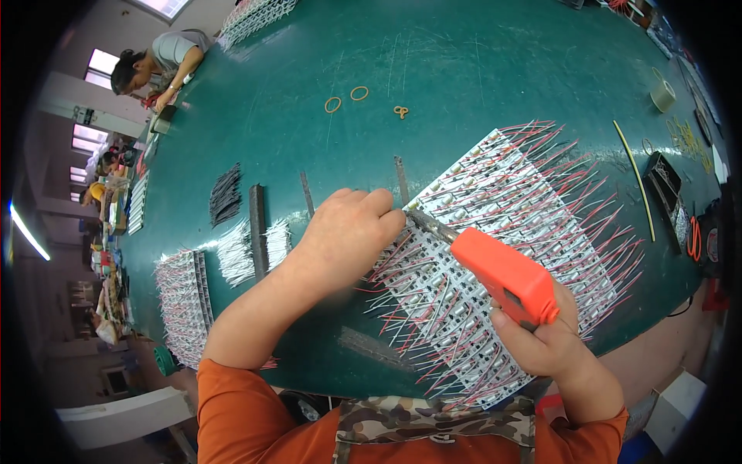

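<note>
My right hand (545, 336) is wrapped round an orange-red gun-shaped tool (502, 271) with a dark metal barrel. Its barrel points up and left, its tip close to my left fingers. My left hand (352, 232) is closed, fingertips pressed together at the left edge of a white circuit-board panel (495, 224). What those fingers pinch is hidden. Rows of small components cover the panel, and many red and white wires stick out from it. The panel lies slanted on the green table, below the tool.
Left of my arm lie black wires (225, 195), white wires (235, 251) and a dark bar (257, 228). Another wired panel stack (184, 301) sits at the left edge. Rubber bands (359, 93) lie farther back; a black box (666, 197) stands right. A co-worker (174, 58) leans over the far-left edge.
</note>
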Available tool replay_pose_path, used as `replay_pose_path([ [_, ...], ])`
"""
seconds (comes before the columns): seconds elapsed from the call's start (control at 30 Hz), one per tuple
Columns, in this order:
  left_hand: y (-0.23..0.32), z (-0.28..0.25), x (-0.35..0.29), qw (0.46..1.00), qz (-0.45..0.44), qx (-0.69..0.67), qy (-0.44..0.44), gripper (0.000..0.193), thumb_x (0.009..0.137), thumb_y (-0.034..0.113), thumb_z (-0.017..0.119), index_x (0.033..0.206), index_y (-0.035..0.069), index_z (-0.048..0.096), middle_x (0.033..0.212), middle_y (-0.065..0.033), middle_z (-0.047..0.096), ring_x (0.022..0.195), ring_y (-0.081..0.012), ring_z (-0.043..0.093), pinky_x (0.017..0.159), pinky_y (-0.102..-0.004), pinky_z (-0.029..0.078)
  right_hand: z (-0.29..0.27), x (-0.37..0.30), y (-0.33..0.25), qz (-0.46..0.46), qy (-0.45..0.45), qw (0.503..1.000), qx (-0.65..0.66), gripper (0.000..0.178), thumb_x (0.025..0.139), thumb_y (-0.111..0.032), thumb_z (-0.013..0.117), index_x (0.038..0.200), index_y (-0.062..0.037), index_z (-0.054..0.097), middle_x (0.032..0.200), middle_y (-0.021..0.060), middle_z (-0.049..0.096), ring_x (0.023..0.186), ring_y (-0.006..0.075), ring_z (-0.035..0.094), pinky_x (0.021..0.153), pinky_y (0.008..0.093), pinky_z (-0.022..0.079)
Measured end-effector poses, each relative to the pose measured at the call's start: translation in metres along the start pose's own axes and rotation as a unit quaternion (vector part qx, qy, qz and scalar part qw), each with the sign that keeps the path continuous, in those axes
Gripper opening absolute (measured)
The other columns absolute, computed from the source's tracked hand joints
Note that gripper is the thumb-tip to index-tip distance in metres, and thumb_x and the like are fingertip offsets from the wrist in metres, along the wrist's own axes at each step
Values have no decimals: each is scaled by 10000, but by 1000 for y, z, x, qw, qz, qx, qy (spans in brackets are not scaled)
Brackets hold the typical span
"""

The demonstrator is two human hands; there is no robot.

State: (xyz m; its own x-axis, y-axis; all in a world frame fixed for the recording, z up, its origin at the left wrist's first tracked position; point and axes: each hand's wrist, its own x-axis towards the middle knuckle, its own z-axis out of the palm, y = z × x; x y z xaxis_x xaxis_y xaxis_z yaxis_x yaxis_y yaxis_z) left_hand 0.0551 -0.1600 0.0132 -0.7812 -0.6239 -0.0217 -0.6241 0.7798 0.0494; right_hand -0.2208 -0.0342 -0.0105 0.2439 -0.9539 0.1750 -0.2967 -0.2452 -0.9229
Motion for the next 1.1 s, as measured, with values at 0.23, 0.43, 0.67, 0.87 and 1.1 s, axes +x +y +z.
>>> replay_pose_path([
  [0.23,1,-2,1,1000,2,7,-7,201,782,63,620,975,63,677,847,-87,577,808,-294,621,724,-431,479,2,3,0,25,11,998,59,449,817,-65,722,1244,21,609,883,101,670,683,242,660,646,342,517],
  [0.43,2,-3,1,1000,0,10,-8,200,776,57,627,970,58,675,848,-88,578,811,-291,621,729,-430,479,3,2,2,7,22,999,45,386,820,-57,717,1192,-1,629,867,91,661,673,233,653,634,337,509],
  [0.67,2,-4,1,1000,-2,14,-15,199,776,58,624,968,58,677,852,-91,579,817,-293,621,738,-431,479,5,-6,2,50,62,992,102,323,808,-28,713,1126,-4,663,942,115,661,729,244,664,637,337,512],
  [0.87,2,-4,2,1000,1,14,-20,197,778,56,619,966,57,677,854,-92,581,821,-297,623,739,-432,478,3,-2,4,-37,78,996,33,330,795,-22,722,1117,3,657,941,132,655,704,262,648,615,349,503],
  [1.1,3,-4,2,1000,0,25,-17,160,784,64,609,936,62,659,855,-88,575,819,-290,622,733,-426,475,4,-5,5,-40,83,995,28,341,791,-24,723,1124,9,653,942,135,654,695,275,643,608,356,498],
])
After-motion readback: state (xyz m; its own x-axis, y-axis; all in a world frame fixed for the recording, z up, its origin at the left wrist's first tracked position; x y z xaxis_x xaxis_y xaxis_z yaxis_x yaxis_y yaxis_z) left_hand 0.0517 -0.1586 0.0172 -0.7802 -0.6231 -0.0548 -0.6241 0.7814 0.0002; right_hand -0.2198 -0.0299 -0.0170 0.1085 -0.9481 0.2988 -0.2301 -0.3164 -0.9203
